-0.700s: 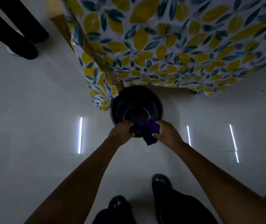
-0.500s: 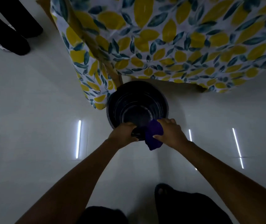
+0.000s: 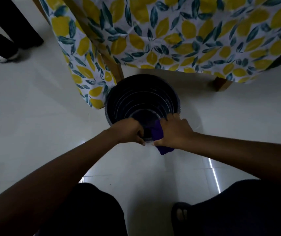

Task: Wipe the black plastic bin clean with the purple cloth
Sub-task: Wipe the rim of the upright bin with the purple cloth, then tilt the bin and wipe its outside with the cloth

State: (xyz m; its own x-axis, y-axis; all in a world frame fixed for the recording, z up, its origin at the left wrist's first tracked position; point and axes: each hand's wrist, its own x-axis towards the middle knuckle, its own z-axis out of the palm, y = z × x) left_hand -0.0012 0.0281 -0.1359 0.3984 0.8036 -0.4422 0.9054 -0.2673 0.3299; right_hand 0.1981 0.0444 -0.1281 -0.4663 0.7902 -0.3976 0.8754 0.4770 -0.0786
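The near rim of the black bin, set on the floor beside a lemon-print tablecloth, is hidden by a left hand clamped on it and a right hand pinching the purple cloth there.

Bin: black, thin pale rings round the inner wall. Cloth at bin's near rim: deep purple, plain. Tablecloth behind bin: white ground, yellow lemons, dark teal leaves. Table leg just behind-left of bin: light brown wood. Floor around bin: white, glossy, bright streak reflections. Trousers far left of bin: black, probably; view dim.
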